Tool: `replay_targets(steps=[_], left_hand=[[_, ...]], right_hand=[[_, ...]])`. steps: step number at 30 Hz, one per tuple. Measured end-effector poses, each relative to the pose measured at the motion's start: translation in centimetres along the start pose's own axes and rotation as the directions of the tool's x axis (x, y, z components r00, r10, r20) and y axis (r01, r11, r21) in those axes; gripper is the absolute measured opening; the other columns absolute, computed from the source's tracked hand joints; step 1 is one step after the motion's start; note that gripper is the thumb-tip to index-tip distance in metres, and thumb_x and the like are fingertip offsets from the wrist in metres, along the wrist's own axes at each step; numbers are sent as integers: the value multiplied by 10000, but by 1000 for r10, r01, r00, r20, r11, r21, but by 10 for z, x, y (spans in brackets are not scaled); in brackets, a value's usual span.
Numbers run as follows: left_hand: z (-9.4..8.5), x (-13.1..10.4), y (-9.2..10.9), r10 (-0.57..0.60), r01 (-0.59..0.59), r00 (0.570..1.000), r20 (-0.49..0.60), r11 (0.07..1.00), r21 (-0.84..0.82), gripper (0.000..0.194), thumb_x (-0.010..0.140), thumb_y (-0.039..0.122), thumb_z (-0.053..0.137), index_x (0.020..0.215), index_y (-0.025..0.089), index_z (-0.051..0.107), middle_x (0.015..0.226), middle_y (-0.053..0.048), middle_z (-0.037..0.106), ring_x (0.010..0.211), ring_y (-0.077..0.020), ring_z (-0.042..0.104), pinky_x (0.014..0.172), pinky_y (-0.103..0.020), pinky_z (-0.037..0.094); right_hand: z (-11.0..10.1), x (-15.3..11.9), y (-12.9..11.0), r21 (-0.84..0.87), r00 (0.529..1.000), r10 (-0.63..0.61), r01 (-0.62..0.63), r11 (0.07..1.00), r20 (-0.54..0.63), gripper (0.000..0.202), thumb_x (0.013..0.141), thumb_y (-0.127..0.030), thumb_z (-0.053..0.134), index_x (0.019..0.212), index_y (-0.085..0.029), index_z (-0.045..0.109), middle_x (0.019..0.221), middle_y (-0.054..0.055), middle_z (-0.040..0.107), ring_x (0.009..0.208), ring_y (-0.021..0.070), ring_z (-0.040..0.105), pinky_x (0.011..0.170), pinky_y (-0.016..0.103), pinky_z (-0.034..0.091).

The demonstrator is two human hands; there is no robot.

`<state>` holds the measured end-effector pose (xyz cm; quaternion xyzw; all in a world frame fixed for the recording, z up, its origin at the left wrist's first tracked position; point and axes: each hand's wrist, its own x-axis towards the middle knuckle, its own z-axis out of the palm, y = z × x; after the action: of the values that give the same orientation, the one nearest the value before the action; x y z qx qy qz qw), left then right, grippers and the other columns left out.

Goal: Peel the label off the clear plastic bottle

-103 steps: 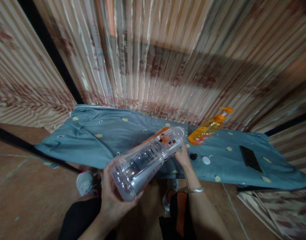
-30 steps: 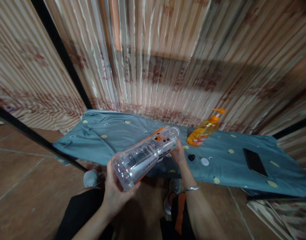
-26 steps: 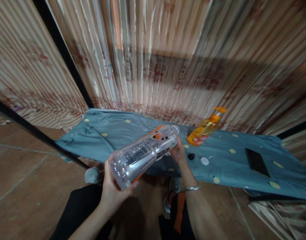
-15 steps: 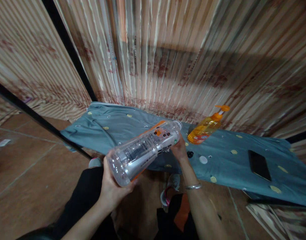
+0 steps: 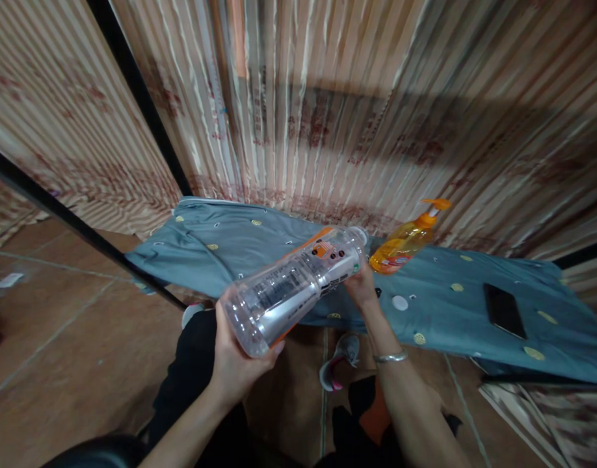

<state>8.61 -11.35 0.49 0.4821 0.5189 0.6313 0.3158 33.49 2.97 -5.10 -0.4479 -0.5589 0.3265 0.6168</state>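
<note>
A large clear plastic bottle (image 5: 293,286) with an orange and silver label is held tilted between my hands, its neck pointing up and right. My left hand (image 5: 240,364) is wrapped round its base. Near the neck, my right hand (image 5: 361,286) grips the shoulder from below, its fingers partly hidden behind the bottle. Just right of the neck stands a pump bottle (image 5: 400,247) of orange-yellow liquid with an orange pump head. A white round cap (image 5: 400,303) lies on the cloth near my right wrist, and a small black object (image 5: 378,292) shows partly behind that wrist.
A blue-grey patterned cloth (image 5: 220,250) covers the narrow table in front of me. On its right part lies a black phone (image 5: 504,311). Black metal poles (image 5: 142,97) rise at the left, and a striped curtain (image 5: 318,130) hangs behind the table.
The clear bottle and both hands have shifted slightly right and up in view. The neck now sits closer to the pump bottle, and my right wrist partly covers the small black object.
</note>
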Motion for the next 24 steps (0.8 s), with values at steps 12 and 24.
replay_targets(steps=[12, 24], left_hand=[[-15, 19, -8, -65, 69, 995, 73, 996, -61, 819, 549, 382, 906, 1248, 168, 536, 1201, -155, 719, 1107, -343, 747, 939, -439, 633], [-17, 46, -23, 20, -14, 987, 160, 999, -37, 801, 555, 335, 884, 1250, 193, 513, 1144, -113, 716, 1045, -302, 757, 891, -398, 635]], right_hand=[[17, 5, 2, -223, 998, -5, -9, 975, -62, 495, 648, -380, 787, 1096, -220, 650, 995, 83, 784, 889, 256, 732, 887, 396, 618], [18, 1, 16, -189, 991, 88, -105, 976, -98, 565, 643, -403, 841, 1129, -197, 637, 1041, 105, 796, 895, 268, 754, 849, 403, 629]])
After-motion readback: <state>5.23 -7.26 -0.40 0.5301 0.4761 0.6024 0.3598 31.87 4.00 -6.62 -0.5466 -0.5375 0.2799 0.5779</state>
